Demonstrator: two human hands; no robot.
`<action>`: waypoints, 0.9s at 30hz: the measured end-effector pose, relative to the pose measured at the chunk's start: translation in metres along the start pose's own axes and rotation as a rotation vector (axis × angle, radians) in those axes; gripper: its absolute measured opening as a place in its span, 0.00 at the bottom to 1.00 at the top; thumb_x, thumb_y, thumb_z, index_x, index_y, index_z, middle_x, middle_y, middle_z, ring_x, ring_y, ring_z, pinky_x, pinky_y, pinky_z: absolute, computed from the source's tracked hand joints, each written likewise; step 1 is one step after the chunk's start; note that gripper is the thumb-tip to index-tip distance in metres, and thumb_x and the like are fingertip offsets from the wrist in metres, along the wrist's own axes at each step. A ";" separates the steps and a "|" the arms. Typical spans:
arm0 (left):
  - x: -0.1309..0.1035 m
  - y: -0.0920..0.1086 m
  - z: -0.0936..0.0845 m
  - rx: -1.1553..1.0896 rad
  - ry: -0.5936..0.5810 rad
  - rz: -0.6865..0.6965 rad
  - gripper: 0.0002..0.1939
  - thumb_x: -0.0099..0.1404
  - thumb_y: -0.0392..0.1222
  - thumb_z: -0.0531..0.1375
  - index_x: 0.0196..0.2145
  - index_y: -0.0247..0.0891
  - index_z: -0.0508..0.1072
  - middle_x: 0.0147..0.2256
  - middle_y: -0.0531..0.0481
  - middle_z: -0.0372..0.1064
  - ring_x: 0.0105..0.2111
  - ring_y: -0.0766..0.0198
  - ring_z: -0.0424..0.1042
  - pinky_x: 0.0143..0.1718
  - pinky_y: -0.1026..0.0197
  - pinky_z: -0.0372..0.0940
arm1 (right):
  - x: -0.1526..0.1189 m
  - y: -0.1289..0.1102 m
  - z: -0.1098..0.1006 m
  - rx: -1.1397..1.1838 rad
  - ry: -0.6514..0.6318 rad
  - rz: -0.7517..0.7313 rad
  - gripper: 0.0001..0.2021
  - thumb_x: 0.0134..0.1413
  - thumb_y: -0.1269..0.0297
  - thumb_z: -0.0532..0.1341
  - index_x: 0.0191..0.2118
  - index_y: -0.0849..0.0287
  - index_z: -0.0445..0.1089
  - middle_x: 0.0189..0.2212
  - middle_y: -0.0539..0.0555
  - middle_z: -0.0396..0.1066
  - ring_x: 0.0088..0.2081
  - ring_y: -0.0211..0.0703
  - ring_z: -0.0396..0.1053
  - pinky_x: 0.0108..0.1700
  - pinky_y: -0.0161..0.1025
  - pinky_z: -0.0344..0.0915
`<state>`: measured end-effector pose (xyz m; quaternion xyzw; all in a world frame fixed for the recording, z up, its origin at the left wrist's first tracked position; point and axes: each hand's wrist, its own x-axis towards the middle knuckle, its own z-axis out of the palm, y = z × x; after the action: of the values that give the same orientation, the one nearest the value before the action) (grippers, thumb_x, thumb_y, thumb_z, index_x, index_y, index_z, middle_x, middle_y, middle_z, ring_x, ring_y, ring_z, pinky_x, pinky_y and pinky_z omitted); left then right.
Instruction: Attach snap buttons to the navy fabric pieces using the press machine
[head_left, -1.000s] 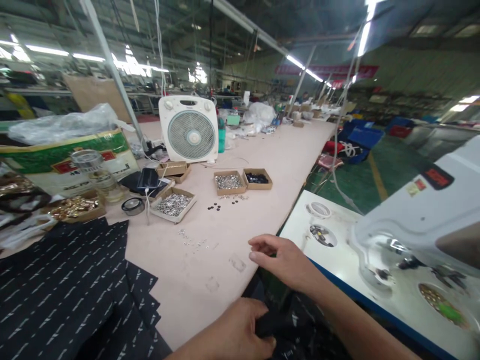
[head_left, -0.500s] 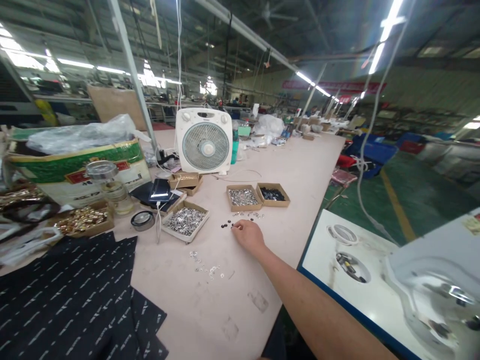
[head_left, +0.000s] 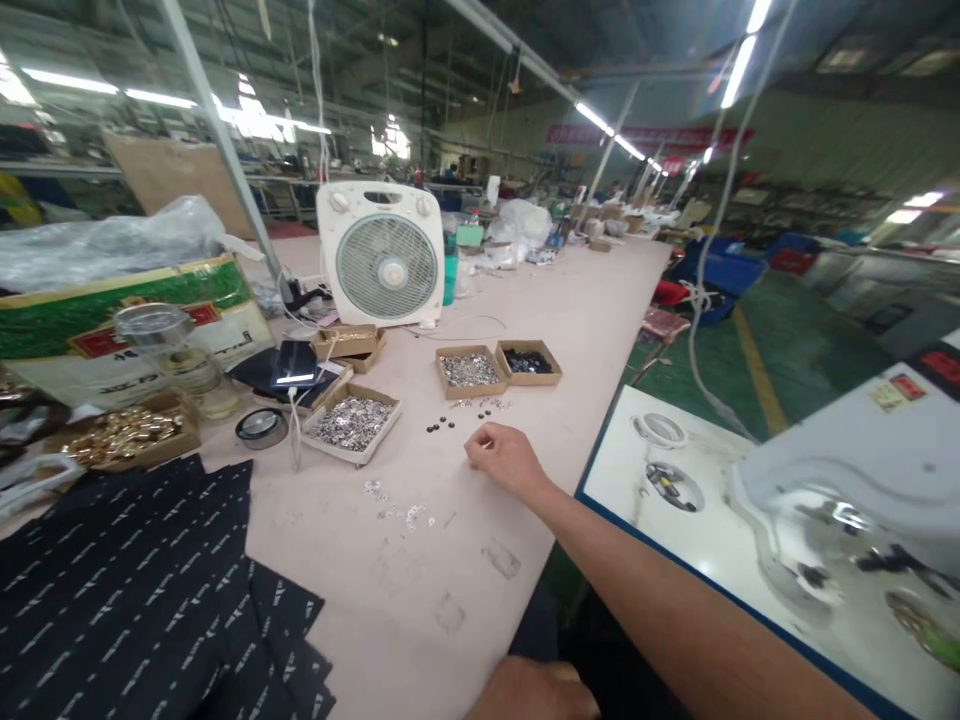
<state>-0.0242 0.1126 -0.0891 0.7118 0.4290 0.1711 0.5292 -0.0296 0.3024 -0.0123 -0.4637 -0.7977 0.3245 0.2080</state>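
My right hand [head_left: 504, 458] is over the pinkish table [head_left: 360, 570], thumb and forefinger pressed together; anything between them is too small to make out. Several small black snaps [head_left: 441, 425] lie just beyond its fingertips. My left hand [head_left: 534, 690] shows at the bottom edge, its fingers curled and mostly cut off, so what it holds is hidden. Loose silver pieces [head_left: 412, 516] are scattered left of my right hand. Behind the black snaps stand a box of silver pieces [head_left: 469, 371] and a box of black pieces [head_left: 528, 362].
A white fan [head_left: 384, 255] stands at the back. To the left are a tray of silver rings [head_left: 352, 425], a phone [head_left: 295, 364], a round tin [head_left: 261, 428] and dark patterned fabric [head_left: 135, 600]. At the right is a white machine [head_left: 862, 470].
My right hand has drawn back from the black snaps toward me. My left hand has come into view at the bottom. The view has shifted, moving the table items left and up.
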 end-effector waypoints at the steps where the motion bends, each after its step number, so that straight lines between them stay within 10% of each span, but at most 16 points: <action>1: -0.008 0.004 0.001 0.058 0.010 -0.002 0.09 0.55 0.45 0.61 0.36 0.45 0.75 0.34 0.49 0.70 0.34 0.57 0.71 0.33 0.59 0.62 | -0.019 0.005 -0.009 0.101 -0.025 0.021 0.06 0.51 0.67 0.59 0.28 0.58 0.72 0.27 0.52 0.77 0.32 0.41 0.74 0.35 0.33 0.65; 13: -0.048 0.044 0.010 0.702 0.125 0.250 0.21 0.48 0.29 0.55 0.42 0.37 0.70 0.37 0.45 0.68 0.37 0.55 0.65 0.36 0.54 0.59 | -0.282 0.056 -0.056 0.500 0.048 0.334 0.05 0.47 0.70 0.66 0.33 0.60 0.72 0.29 0.50 0.76 0.30 0.37 0.72 0.34 0.32 0.67; 19: -0.057 0.059 0.032 0.745 0.298 0.627 0.15 0.60 0.29 0.52 0.45 0.33 0.69 0.35 0.42 0.69 0.33 0.57 0.66 0.33 0.54 0.60 | -0.330 0.045 -0.068 0.517 0.141 0.305 0.05 0.48 0.73 0.67 0.34 0.59 0.74 0.30 0.49 0.77 0.32 0.37 0.74 0.36 0.32 0.69; 27: -0.069 0.082 0.038 0.694 0.354 0.715 0.12 0.66 0.32 0.53 0.45 0.31 0.70 0.36 0.41 0.71 0.35 0.58 0.68 0.35 0.54 0.61 | -0.354 0.041 -0.078 0.490 0.178 0.187 0.08 0.51 0.74 0.66 0.37 0.57 0.75 0.31 0.47 0.78 0.32 0.36 0.75 0.37 0.31 0.70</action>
<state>-0.0015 0.0289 -0.0152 0.9073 0.2737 0.3062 0.0904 0.2154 0.0328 0.0026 -0.4978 -0.6279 0.4835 0.3523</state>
